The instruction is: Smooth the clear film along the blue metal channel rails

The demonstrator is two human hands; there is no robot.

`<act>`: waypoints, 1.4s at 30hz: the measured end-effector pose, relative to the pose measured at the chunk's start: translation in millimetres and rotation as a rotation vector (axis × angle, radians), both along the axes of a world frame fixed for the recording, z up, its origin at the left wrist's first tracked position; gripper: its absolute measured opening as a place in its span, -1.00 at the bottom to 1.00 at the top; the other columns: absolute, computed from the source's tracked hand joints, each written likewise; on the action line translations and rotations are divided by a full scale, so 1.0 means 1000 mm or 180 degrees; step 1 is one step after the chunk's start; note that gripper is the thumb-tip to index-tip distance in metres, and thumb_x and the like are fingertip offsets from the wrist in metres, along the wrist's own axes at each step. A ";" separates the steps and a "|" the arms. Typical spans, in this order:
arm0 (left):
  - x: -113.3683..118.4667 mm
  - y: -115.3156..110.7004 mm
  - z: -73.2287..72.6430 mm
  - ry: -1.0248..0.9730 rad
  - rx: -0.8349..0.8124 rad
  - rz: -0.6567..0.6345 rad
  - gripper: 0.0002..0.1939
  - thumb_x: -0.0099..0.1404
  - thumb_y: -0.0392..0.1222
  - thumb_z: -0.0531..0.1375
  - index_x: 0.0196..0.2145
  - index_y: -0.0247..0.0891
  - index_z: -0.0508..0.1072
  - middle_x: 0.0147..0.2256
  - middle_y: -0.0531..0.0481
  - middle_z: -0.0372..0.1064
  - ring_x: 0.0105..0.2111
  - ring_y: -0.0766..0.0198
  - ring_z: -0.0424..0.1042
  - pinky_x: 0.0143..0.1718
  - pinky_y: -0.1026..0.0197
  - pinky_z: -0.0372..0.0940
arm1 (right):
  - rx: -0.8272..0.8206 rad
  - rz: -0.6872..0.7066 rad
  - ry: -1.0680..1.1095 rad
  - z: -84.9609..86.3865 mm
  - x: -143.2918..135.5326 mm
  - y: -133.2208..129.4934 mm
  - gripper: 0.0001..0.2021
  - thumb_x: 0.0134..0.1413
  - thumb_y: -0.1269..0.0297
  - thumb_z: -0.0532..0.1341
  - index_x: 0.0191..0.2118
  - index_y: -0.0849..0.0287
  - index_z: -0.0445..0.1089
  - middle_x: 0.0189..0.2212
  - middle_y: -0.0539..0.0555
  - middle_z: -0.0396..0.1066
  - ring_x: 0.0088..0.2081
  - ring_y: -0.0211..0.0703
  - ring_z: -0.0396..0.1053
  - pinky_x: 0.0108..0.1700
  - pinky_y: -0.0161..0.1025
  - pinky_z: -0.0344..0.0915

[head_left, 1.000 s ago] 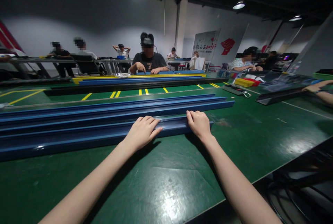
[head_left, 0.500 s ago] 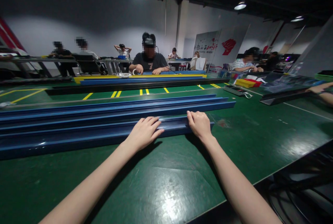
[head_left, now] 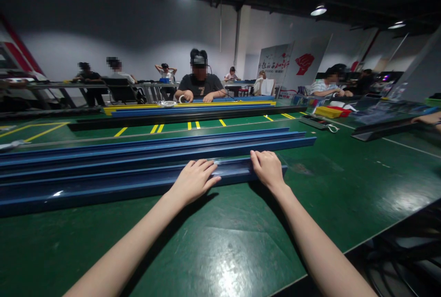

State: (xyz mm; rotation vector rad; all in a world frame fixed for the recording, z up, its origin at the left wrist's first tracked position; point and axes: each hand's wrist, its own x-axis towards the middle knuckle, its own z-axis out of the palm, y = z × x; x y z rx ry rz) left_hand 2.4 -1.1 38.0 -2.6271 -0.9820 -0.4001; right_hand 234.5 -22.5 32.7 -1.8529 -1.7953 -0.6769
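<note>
A long blue channel-shaped profile (head_left: 113,186) lies nearest me on the green table, running out of view on the left. My left hand (head_left: 195,179) rests across it, fingers stretched toward the far rim and thumb apart along the near side. Close to the profile's right end, my right hand (head_left: 268,168) is closed over it, fingers curled on the far rim. Its palm hides part of that end. What looks like a clear film (head_left: 305,166) spreads on the table just past the end. Two more blue profiles (head_left: 241,146) lie parallel behind.
Across the green table (head_left: 213,260) lie a black profile (head_left: 165,121) and a yellow one (head_left: 255,103). A person (head_left: 200,83) sits opposite. At right are a yellow tray (head_left: 329,112), a dark case (head_left: 319,122), a dark profile (head_left: 372,132) and another person's hand (head_left: 429,118).
The whole view has shifted slightly, with things appearing a little lower and to the right. Both hands keep their places on the blue profile.
</note>
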 end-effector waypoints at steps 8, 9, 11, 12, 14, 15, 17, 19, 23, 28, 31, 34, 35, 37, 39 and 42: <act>-0.001 -0.001 0.006 0.0035 0.0005 0.0130 -0.56 0.33 0.04 -0.16 -0.07 -0.24 0.33 -0.10 -0.07 0.36 -0.10 0.18 0.28 -0.16 0.15 0.11 | 0.0028 -0.0364 -0.0046 0.001 0.003 -0.001 -0.57 0.19 0.20 -0.13 -0.52 0.19 0.37 -0.58 0.10 0.41 -0.50 -0.24 0.30 -0.32 -0.30 0.00; -0.001 -0.001 0.005 0.0020 0.0010 0.0110 -0.56 0.33 0.04 -0.16 -0.07 -0.24 0.32 -0.08 -0.07 0.35 -0.08 0.17 0.27 -0.15 0.14 0.11 | 0.0013 -0.0322 -0.0057 0.001 0.002 -0.001 -0.57 0.19 0.20 -0.12 -0.52 0.19 0.37 -0.58 0.09 0.41 -0.49 -0.24 0.30 -0.32 -0.31 0.00; 0.000 -0.001 0.002 0.0001 0.0016 0.0026 -0.56 0.32 0.05 -0.16 -0.06 -0.23 0.32 -0.02 -0.07 0.30 -0.04 0.17 0.24 -0.13 0.14 0.11 | 0.0001 -0.0223 -0.0076 0.001 0.000 -0.001 -0.58 0.19 0.20 -0.12 -0.52 0.18 0.37 -0.59 0.08 0.41 -0.49 -0.25 0.31 -0.32 -0.32 0.00; 0.000 -0.001 0.001 0.0004 0.0013 -0.0011 -0.56 0.32 0.05 -0.15 -0.05 -0.23 0.31 0.00 -0.06 0.28 -0.02 0.16 0.22 -0.12 0.14 0.10 | 0.0008 -0.0194 -0.0080 0.001 -0.001 -0.002 -0.58 0.19 0.20 -0.12 -0.52 0.18 0.37 -0.59 0.08 0.41 -0.49 -0.25 0.31 -0.31 -0.32 0.00; 0.002 -0.001 0.000 0.0034 -0.0010 -0.0031 -0.56 0.32 0.05 -0.15 -0.04 -0.22 0.31 0.01 -0.04 0.27 -0.01 0.15 0.21 -0.11 0.14 0.10 | 0.0040 -0.0190 -0.0074 0.002 -0.001 -0.002 -0.59 0.19 0.21 -0.12 -0.52 0.18 0.36 -0.59 0.07 0.41 -0.49 -0.25 0.32 -0.30 -0.33 0.01; 0.002 -0.001 0.000 0.0047 -0.0024 -0.0011 -0.56 0.32 0.05 -0.15 -0.04 -0.22 0.31 0.00 -0.04 0.29 -0.02 0.15 0.22 -0.11 0.13 0.10 | 0.0057 -0.0210 -0.0068 0.002 -0.001 -0.002 -0.60 0.19 0.21 -0.11 -0.52 0.18 0.36 -0.59 0.07 0.42 -0.49 -0.25 0.32 -0.29 -0.32 0.01; 0.003 -0.002 0.002 0.0056 -0.0040 0.0056 -0.56 0.32 0.05 -0.15 -0.06 -0.23 0.32 -0.02 -0.04 0.31 -0.04 0.15 0.24 -0.11 0.12 0.11 | 0.0075 -0.0291 -0.0058 0.003 0.001 -0.002 -0.59 0.19 0.22 -0.12 -0.52 0.18 0.35 -0.58 0.08 0.42 -0.50 -0.25 0.32 -0.30 -0.32 0.00; 0.002 -0.003 0.005 0.0064 -0.0050 0.0118 -0.57 0.32 0.04 -0.15 -0.08 -0.23 0.34 -0.06 -0.05 0.34 -0.07 0.16 0.26 -0.13 0.13 0.11 | 0.0063 -0.0371 -0.0063 0.003 0.002 -0.002 -0.58 0.19 0.22 -0.13 -0.52 0.19 0.36 -0.58 0.08 0.43 -0.50 -0.24 0.31 -0.31 -0.31 0.00; 0.002 -0.003 0.006 0.0034 -0.0023 0.0127 -0.56 0.33 0.04 -0.16 -0.07 -0.24 0.33 -0.04 -0.08 0.32 -0.07 0.16 0.27 -0.14 0.13 0.12 | -0.0006 -0.0311 -0.0106 0.001 0.001 -0.001 -0.59 0.19 0.21 -0.13 -0.52 0.18 0.36 -0.57 0.07 0.43 -0.49 -0.24 0.32 -0.31 -0.31 0.00; 0.001 -0.001 0.000 0.0013 -0.0033 -0.0054 -0.56 0.32 0.05 -0.16 -0.03 -0.19 0.30 0.04 -0.04 0.25 0.00 0.16 0.21 -0.10 0.14 0.10 | -0.0005 -0.0188 -0.0122 0.002 0.000 -0.002 -0.59 0.19 0.21 -0.12 -0.52 0.17 0.35 -0.58 0.06 0.41 -0.48 -0.25 0.32 -0.31 -0.32 0.00; 0.001 -0.001 0.001 0.0034 -0.0029 -0.0017 -0.57 0.32 0.05 -0.16 -0.05 -0.19 0.32 -0.01 -0.04 0.30 -0.03 0.16 0.23 -0.11 0.14 0.11 | 0.0025 -0.0353 -0.0085 0.004 0.003 -0.003 -0.59 0.19 0.22 -0.13 -0.51 0.18 0.36 -0.57 0.08 0.43 -0.49 -0.25 0.32 -0.32 -0.31 -0.01; 0.000 -0.001 0.004 0.0024 -0.0017 0.0062 -0.56 0.32 0.05 -0.16 -0.06 -0.22 0.33 -0.05 -0.06 0.33 -0.06 0.16 0.26 -0.12 0.13 0.11 | -0.0006 -0.0500 -0.0069 0.004 0.005 -0.003 -0.58 0.19 0.21 -0.13 -0.51 0.18 0.37 -0.56 0.09 0.44 -0.50 -0.23 0.32 -0.35 -0.29 -0.02; 0.000 -0.001 0.004 0.0018 -0.0019 0.0080 -0.55 0.32 0.05 -0.16 -0.06 -0.23 0.33 -0.05 -0.07 0.33 -0.05 0.15 0.25 -0.12 0.12 0.11 | -0.0024 -0.0495 -0.0073 0.004 0.004 -0.003 -0.58 0.19 0.21 -0.13 -0.51 0.18 0.37 -0.56 0.09 0.44 -0.50 -0.23 0.33 -0.35 -0.29 -0.03; 0.000 -0.001 0.003 0.0012 -0.0016 0.0069 -0.54 0.32 0.05 -0.17 -0.04 -0.24 0.31 -0.01 -0.07 0.30 -0.03 0.14 0.24 -0.11 0.12 0.11 | -0.0056 -0.0388 -0.0091 0.003 0.002 -0.002 -0.58 0.19 0.20 -0.13 -0.52 0.17 0.37 -0.56 0.08 0.44 -0.50 -0.23 0.33 -0.35 -0.29 -0.02; 0.001 -0.001 0.001 0.0030 -0.0020 0.0018 -0.54 0.32 0.05 -0.16 -0.01 -0.22 0.29 0.04 -0.06 0.24 0.00 0.14 0.20 -0.08 0.11 0.10 | -0.0076 -0.0238 -0.0121 0.003 0.000 -0.002 -0.58 0.19 0.21 -0.13 -0.52 0.17 0.36 -0.56 0.07 0.44 -0.49 -0.24 0.33 -0.33 -0.30 -0.01; 0.002 -0.001 -0.001 0.0069 -0.0054 -0.0030 -0.55 0.32 0.05 -0.15 0.01 -0.18 0.28 0.05 -0.04 0.23 0.02 0.14 0.19 -0.07 0.12 0.10 | -0.0060 -0.0162 -0.0147 0.003 -0.001 -0.002 -0.59 0.19 0.22 -0.13 -0.52 0.17 0.36 -0.56 0.07 0.44 -0.49 -0.24 0.33 -0.31 -0.30 -0.01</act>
